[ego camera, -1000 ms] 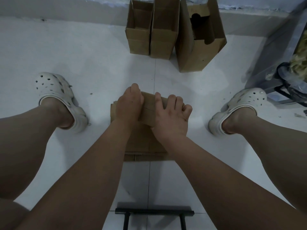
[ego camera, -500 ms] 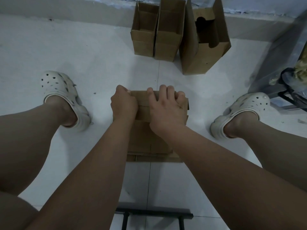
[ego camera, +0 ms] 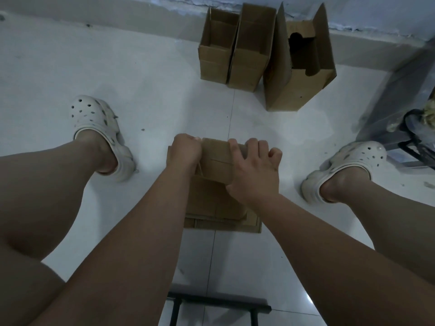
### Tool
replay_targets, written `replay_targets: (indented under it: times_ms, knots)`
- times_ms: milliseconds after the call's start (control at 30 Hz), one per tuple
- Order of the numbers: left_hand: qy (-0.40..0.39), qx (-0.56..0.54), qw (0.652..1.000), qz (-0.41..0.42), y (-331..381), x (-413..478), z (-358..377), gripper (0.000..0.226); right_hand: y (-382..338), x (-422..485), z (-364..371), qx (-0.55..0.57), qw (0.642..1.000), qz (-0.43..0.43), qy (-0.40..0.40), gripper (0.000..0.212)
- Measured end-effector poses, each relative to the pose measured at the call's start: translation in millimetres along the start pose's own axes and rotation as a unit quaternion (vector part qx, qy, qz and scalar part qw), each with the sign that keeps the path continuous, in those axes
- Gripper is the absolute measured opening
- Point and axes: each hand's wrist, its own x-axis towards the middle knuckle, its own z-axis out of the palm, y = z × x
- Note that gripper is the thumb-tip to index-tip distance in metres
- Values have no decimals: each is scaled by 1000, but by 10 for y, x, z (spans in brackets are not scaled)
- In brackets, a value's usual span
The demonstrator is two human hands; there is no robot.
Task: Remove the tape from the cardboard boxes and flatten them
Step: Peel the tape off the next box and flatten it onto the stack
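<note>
Cardboard box (ego camera: 217, 161) in left hand (ego camera: 186, 152), right hand (ego camera: 254, 170); three boxes (ego camera: 251, 50) beyond.

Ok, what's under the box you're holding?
Flattened cardboard lies on the floor under the box, its near edge sticking out. The left hand and right hand grip the box; they cover the pile's far part, so its sheet count is unclear.
</note>
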Motion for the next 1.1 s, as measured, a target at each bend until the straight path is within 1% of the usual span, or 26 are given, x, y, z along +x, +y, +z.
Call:
replay_targets:
  times_ms: [100, 167, 200, 267, 367, 400, 467, 533, 567, 633, 667, 700, 767, 800, 867, 933, 1000, 1100]
  knots:
    - [-22, -9, 998, -56, -8, -25, 44, 31, -34, -99, 94, -10, 1000, 3, -15, 96]
    - [-23, 16, 998, -64, -14, -81, 73, 33, -73, -167, 164, -9, 1000, 9, -28, 97]
    - [-27, 12, 998, -61, -25, -92, 82, 34, -83, -190, 197, -6, 999, 14, -32, 97]
    - [-54, -28, 997, -49, -44, -105, 69, 33, -73, -221, 252, 11, 998, 32, -53, 101]
    - [-132, -114, 984, -26, -99, -218, 26, 19, 5, -248, 331, 33, 993, 67, -97, 109]
    - [-151, -126, 980, -16, -130, -269, 33, 19, 30, -259, 354, 36, 991, 72, -105, 111]
    - [-162, -153, 975, -3, -175, -359, 60, 27, 74, -273, 390, 42, 990, 80, -112, 112]
    - [-161, -177, 971, -18, -144, -391, 102, 38, 114, -283, 415, 48, 988, 91, -116, 113]
    - [-160, -160, 974, -6, -108, -384, 121, 37, 129, -287, 425, 51, 988, 95, -115, 113]
    - [-145, -76, 985, 62, -59, -367, 162, 25, 137, -306, 438, 53, 988, 98, -111, 113]
    - [-126, -66, 987, 78, -53, -353, 187, 21, 126, -311, 445, 52, 988, 94, -109, 115]
    - [-114, -77, 988, 72, -52, -344, 203, 18, 113, -314, 449, 51, 989, 87, -107, 116]
    - [-116, -158, 981, 7, -49, -340, 225, 17, 95, -309, 449, 49, 991, 75, -98, 117]
    - [-125, -196, 972, -35, -41, -344, 218, 18, 95, -310, 450, 48, 992, 72, -93, 117]
    - [-158, -238, 952, -112, -20, -333, 200, 20, 109, -323, 453, 45, 993, 70, -88, 117]
    - [-194, -269, 932, -147, -50, -314, 174, 21, 124, -342, 468, 42, 993, 69, -90, 117]
    - [-219, -262, 931, -129, -105, -317, 155, 23, 137, -341, 478, 42, 992, 68, -97, 113]
    - [-257, -232, 936, -60, -210, -327, 159, 25, 163, -336, 489, 48, 991, 74, -101, 103]
